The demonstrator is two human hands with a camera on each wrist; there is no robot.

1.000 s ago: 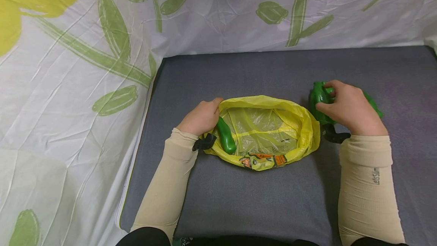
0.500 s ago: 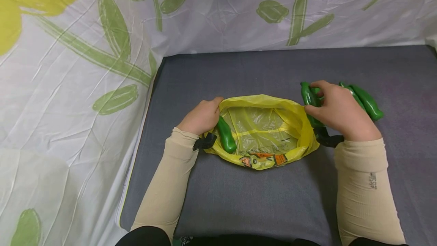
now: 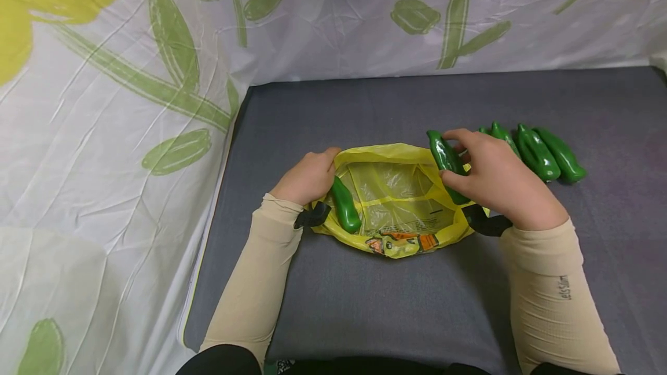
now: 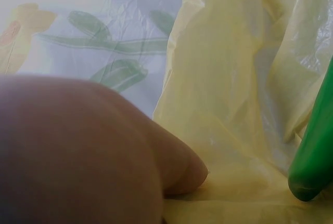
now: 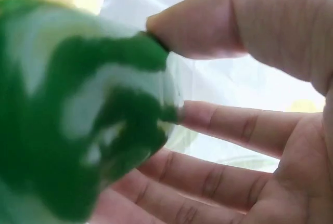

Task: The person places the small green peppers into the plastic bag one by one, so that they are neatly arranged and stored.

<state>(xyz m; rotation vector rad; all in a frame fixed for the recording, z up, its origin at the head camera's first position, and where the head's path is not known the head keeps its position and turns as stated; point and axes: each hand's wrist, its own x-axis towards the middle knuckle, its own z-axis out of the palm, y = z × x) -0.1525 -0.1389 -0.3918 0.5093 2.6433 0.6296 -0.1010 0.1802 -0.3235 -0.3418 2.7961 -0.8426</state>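
A yellow plastic bag (image 3: 396, 190) lies on its base with its mouth spread wide, in the head view's middle. At its left rim my left hand (image 3: 306, 179) pinches the film between thumb and fingers. Inside, against the left wall, rests one long green pepper (image 3: 345, 207), whose tip also shows in the left wrist view. My right hand (image 3: 495, 175) holds another shiny green pepper (image 3: 445, 155) between thumb and fingertips, above the bag's right rim. The right wrist view shows this pepper (image 5: 104, 109) close up and blurred, with the thumb on top and fingers below.
Several more green peppers (image 3: 539, 152) lie side by side right of the bag, partly behind my right hand. Dark grey cloth (image 3: 380, 311) covers the table. A white flower-patterned sheet (image 3: 333, 28) hangs along the back and left edges.
My right hand has carried a pepper leftward from the group at the right to above the bag's right rim. The left hand and the pepper in the bag have stayed put.
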